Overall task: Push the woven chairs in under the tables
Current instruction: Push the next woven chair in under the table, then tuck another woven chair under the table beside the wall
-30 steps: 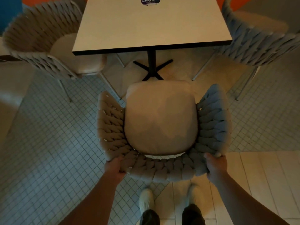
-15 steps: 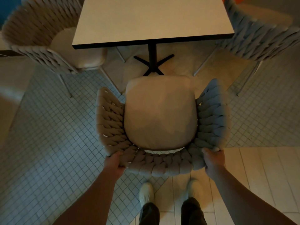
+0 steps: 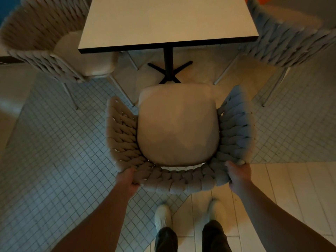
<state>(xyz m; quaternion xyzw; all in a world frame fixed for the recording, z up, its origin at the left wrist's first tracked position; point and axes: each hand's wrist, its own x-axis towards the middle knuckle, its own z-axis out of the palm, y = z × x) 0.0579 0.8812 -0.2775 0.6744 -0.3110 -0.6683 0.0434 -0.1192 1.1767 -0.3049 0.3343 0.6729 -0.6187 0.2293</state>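
Chair, hands and table all sit slightly higher in frame than a second ago; the gap from seat to table edge looks unchanged. At frame centre stands the woven chair (image 3: 234, 124), thick braided rope wrapped round a smooth, rounded-square beige cushion (image 3: 176, 124). Its seat front is short of the square pale table (image 3: 171, 22) with its black cross base (image 3: 169, 70). The left hand (image 3: 127, 180) and right hand (image 3: 238, 176) grip the chair's back corners, fingers curled round the braid. A matching upper-left chair (image 3: 36, 33) and upper-right chair (image 3: 291, 42) flank the table on small square tiles (image 3: 54, 160).
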